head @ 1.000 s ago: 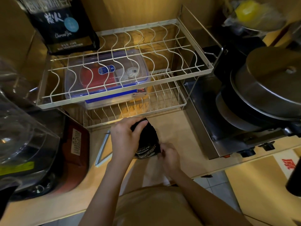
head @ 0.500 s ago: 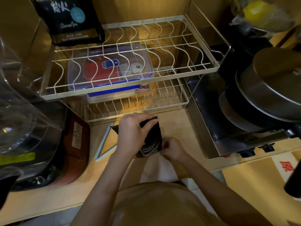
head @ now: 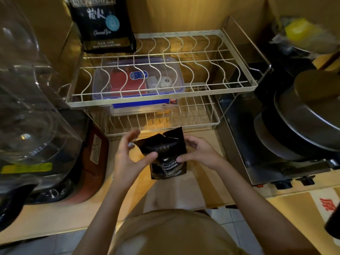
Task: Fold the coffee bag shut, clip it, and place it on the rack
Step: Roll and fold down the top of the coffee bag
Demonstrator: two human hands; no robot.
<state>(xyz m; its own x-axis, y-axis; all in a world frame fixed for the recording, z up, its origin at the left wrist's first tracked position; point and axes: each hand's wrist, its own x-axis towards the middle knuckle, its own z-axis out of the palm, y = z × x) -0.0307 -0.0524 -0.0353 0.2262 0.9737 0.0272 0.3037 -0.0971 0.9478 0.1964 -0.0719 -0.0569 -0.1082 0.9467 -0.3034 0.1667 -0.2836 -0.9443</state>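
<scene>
Right hand [head: 199,153] grips coffee bag [head: 166,155]; left [head: 128,155] seemingly pinching.

Clip [head: 130,144] perhaps behind left hand [head: 128,159], blurred.

- One view only, from a camera worn on the person's head, looking forward and steeply down.
- It sits close above the counter [head: 217,183], with the person's own chest at the bottom edge.
- The wire rack [head: 161,100] fills the upper middle (wide-angle lens, so edges bend).
- No second view shares the scene.
</scene>
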